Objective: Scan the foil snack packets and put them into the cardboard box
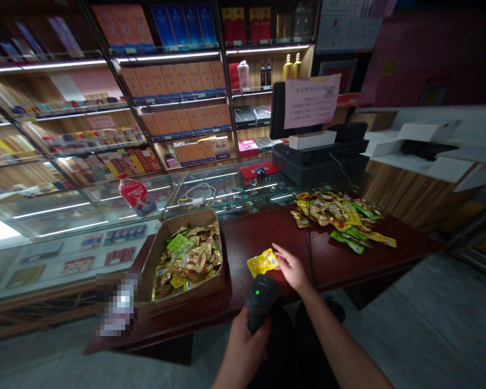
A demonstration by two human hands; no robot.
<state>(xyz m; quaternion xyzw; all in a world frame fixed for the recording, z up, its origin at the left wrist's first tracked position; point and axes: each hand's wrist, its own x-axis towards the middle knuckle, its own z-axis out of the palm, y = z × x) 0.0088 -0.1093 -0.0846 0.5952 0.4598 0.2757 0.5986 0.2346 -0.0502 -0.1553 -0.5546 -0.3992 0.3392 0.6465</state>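
Observation:
My left hand (243, 337) is wrapped round the handle of a black barcode scanner (261, 294), which shows a small green light on top. The scanner's head points toward a yellow snack packet (262, 262) just beyond it. At that packet's right edge, my right hand (291, 268) grips it with its fingertips, the index finger stretched out. A cardboard box (223, 256) to the left holds many gold, yellow and green packets. On the right side of the dark red table (243, 229) lies a loose pile of similar packets (336, 212).
Behind the table runs a glass counter (174, 186) with a red-labelled bottle (136, 195), a white cable (197, 195) and a mouse (260, 171). A monitor (278, 111) bears a paper notice. A dark cord (310, 237) crosses the table. Stocked shelves (174, 100) fill the back.

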